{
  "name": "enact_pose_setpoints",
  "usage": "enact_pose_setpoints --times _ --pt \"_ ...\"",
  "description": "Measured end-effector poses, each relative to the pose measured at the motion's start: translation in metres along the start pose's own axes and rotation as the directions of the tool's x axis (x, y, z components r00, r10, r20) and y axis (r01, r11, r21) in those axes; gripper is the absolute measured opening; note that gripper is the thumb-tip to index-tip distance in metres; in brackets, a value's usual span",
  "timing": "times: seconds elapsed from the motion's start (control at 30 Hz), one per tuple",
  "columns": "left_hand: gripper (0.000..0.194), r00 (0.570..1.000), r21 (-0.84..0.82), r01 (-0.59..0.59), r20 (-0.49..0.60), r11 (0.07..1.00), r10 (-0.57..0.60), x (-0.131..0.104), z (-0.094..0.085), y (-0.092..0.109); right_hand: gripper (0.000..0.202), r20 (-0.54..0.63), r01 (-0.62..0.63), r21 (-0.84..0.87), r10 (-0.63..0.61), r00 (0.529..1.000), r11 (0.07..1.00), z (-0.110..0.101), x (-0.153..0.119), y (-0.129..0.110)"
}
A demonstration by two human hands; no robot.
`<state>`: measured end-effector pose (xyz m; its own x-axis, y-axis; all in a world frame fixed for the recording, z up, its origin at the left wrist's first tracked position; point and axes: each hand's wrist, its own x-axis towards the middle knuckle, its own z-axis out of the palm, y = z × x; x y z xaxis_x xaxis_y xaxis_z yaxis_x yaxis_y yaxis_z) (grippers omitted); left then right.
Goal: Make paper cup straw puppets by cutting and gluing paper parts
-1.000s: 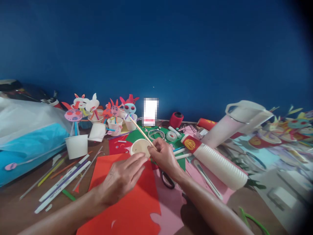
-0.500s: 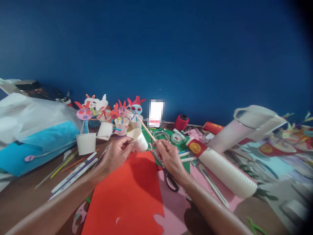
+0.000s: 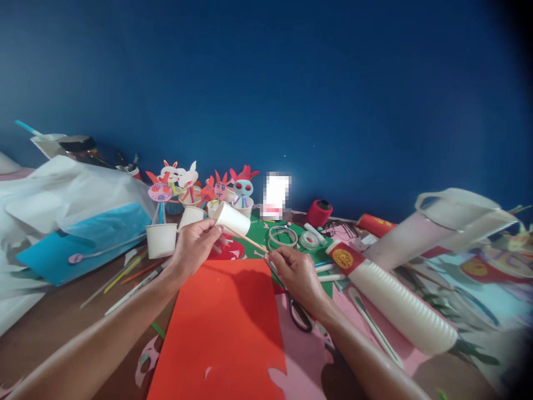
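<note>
My left hand (image 3: 195, 240) grips a small white paper cup (image 3: 234, 219), which is tipped on its side above the table. A thin wooden stick (image 3: 250, 241) is pinched between the thumb and fingers of my right hand (image 3: 296, 273). Its far end reaches to the cup's near side, close to my left fingertips; whether it touches the cup I cannot tell. Below both hands lies a red paper sheet (image 3: 229, 322). Scissors (image 3: 300, 314) rest partly hidden beneath my right hand.
Paper-faced figures stand in white cups, one a pink face (image 3: 160, 192), at the back left. A tape roll (image 3: 308, 240) lies on green paper. On the right are a stack of paper cups (image 3: 400, 305) and a leaning pitcher (image 3: 416, 228). Blue paper (image 3: 83, 250) lies left.
The cup has turned, its opening no longer facing me, and moved up slightly. The stick has swung lower, its far end now by the cup. The view has shifted a little left.
</note>
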<state>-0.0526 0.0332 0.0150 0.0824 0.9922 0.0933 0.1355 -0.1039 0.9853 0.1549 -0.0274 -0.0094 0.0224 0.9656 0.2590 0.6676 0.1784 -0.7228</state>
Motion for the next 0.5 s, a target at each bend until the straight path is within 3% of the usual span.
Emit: enact_pose_setpoints --times 0.5 --pt "0.023 0.997 0.232 -0.058 -0.029 0.971 0.067 -0.0063 0.0 0.0022 0.036 0.011 -0.002 -0.089 0.003 1.0 0.996 -0.0009 0.0018 0.0022"
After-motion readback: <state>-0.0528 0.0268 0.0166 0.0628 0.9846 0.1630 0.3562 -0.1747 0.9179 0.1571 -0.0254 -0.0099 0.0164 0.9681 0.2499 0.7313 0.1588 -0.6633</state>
